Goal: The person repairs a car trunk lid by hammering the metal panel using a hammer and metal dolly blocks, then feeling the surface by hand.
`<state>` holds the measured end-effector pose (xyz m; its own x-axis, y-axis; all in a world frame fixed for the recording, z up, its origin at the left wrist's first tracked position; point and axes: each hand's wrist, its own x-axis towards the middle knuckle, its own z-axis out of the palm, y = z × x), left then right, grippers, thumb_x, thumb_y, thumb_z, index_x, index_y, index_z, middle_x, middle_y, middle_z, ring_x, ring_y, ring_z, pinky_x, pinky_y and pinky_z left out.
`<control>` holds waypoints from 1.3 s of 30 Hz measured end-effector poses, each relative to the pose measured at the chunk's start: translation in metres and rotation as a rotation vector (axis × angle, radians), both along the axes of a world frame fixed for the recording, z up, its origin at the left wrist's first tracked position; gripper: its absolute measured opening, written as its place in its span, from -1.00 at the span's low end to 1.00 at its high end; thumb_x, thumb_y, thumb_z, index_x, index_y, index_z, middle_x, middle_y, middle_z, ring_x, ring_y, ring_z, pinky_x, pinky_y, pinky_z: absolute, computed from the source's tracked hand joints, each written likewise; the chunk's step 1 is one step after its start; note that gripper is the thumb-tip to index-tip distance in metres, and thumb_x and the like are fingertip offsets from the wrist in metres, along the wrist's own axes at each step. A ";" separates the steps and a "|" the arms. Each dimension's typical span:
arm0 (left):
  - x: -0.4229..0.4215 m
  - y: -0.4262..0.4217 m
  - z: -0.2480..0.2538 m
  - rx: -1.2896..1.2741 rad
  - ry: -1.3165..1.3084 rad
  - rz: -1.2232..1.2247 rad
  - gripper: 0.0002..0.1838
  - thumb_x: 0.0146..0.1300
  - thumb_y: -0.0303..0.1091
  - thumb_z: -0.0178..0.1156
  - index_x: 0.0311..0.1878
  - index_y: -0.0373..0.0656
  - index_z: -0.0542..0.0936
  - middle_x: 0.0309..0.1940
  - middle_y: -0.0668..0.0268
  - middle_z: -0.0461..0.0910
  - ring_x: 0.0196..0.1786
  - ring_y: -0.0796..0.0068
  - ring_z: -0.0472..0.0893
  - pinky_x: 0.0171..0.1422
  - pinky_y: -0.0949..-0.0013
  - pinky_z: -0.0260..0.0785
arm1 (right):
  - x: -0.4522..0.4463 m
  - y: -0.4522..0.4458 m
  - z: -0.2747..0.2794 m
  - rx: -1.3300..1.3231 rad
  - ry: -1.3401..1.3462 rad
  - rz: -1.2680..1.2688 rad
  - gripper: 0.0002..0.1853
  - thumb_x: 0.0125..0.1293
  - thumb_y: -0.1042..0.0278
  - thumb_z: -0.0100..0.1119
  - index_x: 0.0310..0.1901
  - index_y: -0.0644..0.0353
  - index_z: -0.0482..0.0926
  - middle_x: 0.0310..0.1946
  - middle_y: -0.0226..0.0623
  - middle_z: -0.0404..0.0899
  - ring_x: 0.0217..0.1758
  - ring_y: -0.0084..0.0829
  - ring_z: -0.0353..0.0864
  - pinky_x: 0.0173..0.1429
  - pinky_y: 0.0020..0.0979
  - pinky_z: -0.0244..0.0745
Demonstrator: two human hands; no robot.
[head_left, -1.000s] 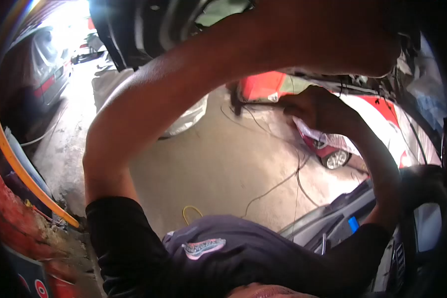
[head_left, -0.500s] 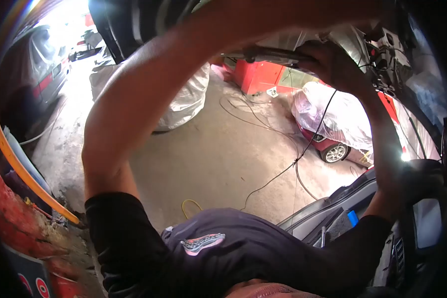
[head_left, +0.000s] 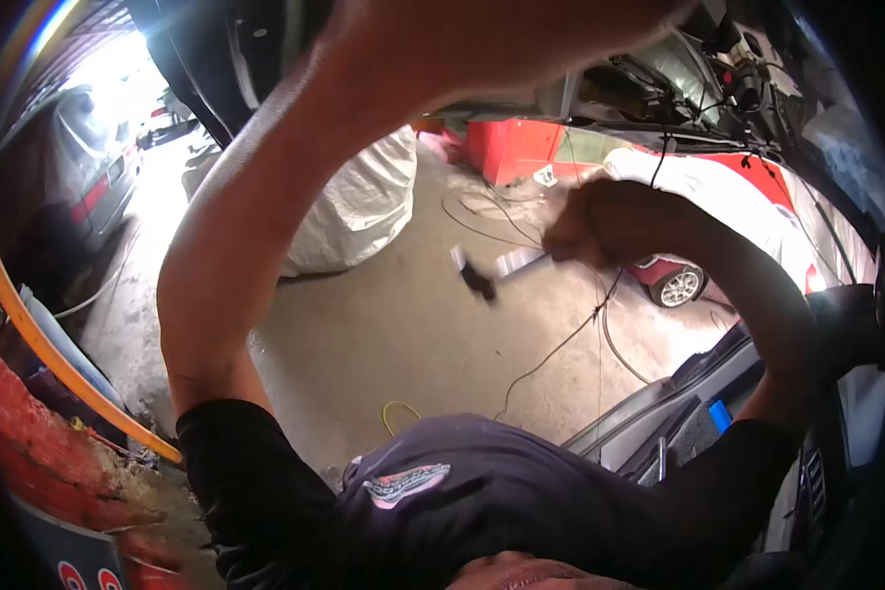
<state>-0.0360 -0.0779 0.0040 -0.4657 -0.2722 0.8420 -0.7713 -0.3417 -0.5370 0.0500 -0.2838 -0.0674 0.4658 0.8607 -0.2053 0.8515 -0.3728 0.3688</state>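
Observation:
My right hand [head_left: 582,228] is closed around the handle of a hammer [head_left: 480,283], held out over the open floor at mid-picture. Motion smears the hammer; its dark head and a pale striking end point left, and its handle looks whitish. My left arm [head_left: 295,147] rises on the left and bends across the top of the view. The left hand itself lies beyond the upper edge, so its fingers and anything in them are hidden. Dark vehicle parts [head_left: 649,84] hang above, near both arms.
A covered red car [head_left: 678,285] stands at right, with a silver-covered shape [head_left: 364,211] left of centre. A red cabinet [head_left: 511,147] is behind. Hoses and a black cable [head_left: 551,349] cross the floor. An open car door [head_left: 659,403] is close at lower right. An orange hose [head_left: 59,344] curves at left.
My right hand has swung down and toward me from the dark parts above, carrying the hammer with it. The left arm has shifted slightly upward, and the view has tilted a little.

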 end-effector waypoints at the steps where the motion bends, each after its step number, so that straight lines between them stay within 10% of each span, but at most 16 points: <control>1: -0.001 -0.001 0.000 0.004 -0.002 0.003 -0.92 0.08 -0.56 0.11 -0.50 -0.24 0.53 -0.65 0.25 0.46 -0.61 0.34 0.45 -0.49 0.28 0.29 | -0.007 0.010 0.002 -0.164 0.002 0.021 -0.89 0.33 0.25 0.13 -0.20 0.02 0.58 -0.42 -0.15 0.60 -0.28 -0.15 0.66 -0.16 -0.11 0.53; 7: -0.007 0.000 0.005 0.025 -0.011 0.021 -0.91 0.10 -0.55 0.11 -0.50 -0.23 0.54 -0.65 0.27 0.45 -0.61 0.37 0.44 -0.50 0.30 0.28 | 0.007 0.003 0.022 0.275 -0.099 -0.014 -0.83 0.35 0.21 0.10 -0.18 0.08 0.61 -0.41 -0.18 0.62 -0.29 -0.11 0.64 -0.14 -0.11 0.51; 9: -0.004 0.000 0.002 0.018 0.011 0.022 -0.91 0.10 -0.55 0.12 -0.50 -0.23 0.54 -0.66 0.28 0.45 -0.61 0.38 0.44 -0.50 0.31 0.28 | -0.001 0.009 0.006 -0.100 0.040 0.022 -0.83 0.31 0.20 0.12 -0.23 0.08 0.60 -0.38 -0.17 0.62 -0.18 -0.12 0.63 -0.05 -0.10 0.48; 15: -0.012 0.013 0.000 0.022 0.012 0.055 -0.91 0.11 -0.55 0.12 -0.49 -0.22 0.54 -0.66 0.30 0.44 -0.62 0.41 0.43 -0.51 0.32 0.27 | 0.050 0.002 0.028 0.518 -0.280 0.188 -0.83 0.35 0.24 0.11 -0.14 0.10 0.58 -0.28 -0.16 0.66 -0.29 -0.19 0.68 -0.16 -0.16 0.56; 19: -0.009 0.006 0.000 0.016 0.016 0.070 -0.90 0.12 -0.54 0.12 -0.49 -0.21 0.54 -0.66 0.31 0.44 -0.62 0.43 0.43 -0.51 0.34 0.27 | -0.002 0.023 0.020 -0.122 -0.102 -0.046 -0.87 0.31 0.30 0.16 -0.14 0.02 0.60 -0.32 -0.29 0.64 -0.27 -0.22 0.68 -0.13 -0.17 0.56; 21: -0.011 0.009 -0.003 0.003 0.018 0.070 -0.90 0.12 -0.54 0.12 -0.49 -0.21 0.54 -0.66 0.32 0.44 -0.62 0.44 0.43 -0.52 0.34 0.26 | 0.021 0.019 0.038 0.416 -0.171 0.104 -0.76 0.39 0.13 0.13 -0.08 0.08 0.59 -0.42 -0.10 0.59 -0.28 -0.14 0.64 -0.15 -0.15 0.49; 27: -0.021 0.020 -0.001 0.008 0.008 0.094 -0.90 0.14 -0.54 0.12 -0.49 -0.20 0.55 -0.67 0.34 0.43 -0.63 0.48 0.42 -0.52 0.36 0.26 | -0.007 0.020 0.015 0.006 -0.213 0.196 -0.80 0.34 0.15 0.17 -0.18 0.07 0.61 -0.49 -0.15 0.55 -0.34 -0.11 0.61 -0.17 -0.12 0.48; 33: -0.033 0.027 -0.001 0.017 -0.015 0.107 -0.89 0.15 -0.53 0.12 -0.48 -0.19 0.55 -0.67 0.36 0.42 -0.63 0.51 0.41 -0.53 0.38 0.25 | 0.012 0.008 0.021 0.492 -0.373 0.368 -0.79 0.35 0.24 0.18 -0.03 0.04 0.62 -0.35 -0.11 0.64 -0.24 -0.14 0.66 -0.13 -0.20 0.54; 36: -0.038 0.028 0.003 0.020 -0.022 0.103 -0.89 0.15 -0.53 0.12 -0.48 -0.19 0.56 -0.68 0.37 0.42 -0.63 0.53 0.41 -0.53 0.39 0.25 | -0.009 0.009 0.011 0.124 -0.225 0.380 -0.78 0.31 0.25 0.20 -0.02 -0.06 0.62 -0.40 -0.13 0.62 -0.31 -0.14 0.64 -0.20 -0.15 0.52; 39: -0.044 0.033 0.007 0.034 -0.036 0.109 -0.89 0.16 -0.53 0.12 -0.48 -0.19 0.56 -0.68 0.38 0.42 -0.64 0.54 0.41 -0.53 0.39 0.24 | -0.007 0.020 0.042 0.074 -0.291 0.035 -0.77 0.36 0.17 0.14 -0.02 -0.03 0.62 -0.39 -0.13 0.62 -0.30 -0.16 0.66 -0.20 -0.18 0.53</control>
<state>-0.0804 -0.0451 0.0106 -0.4615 -0.3511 0.8147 -0.7108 -0.4032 -0.5764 0.0428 -0.2634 -0.0258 0.4661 0.8847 -0.0038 0.7263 -0.3802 0.5726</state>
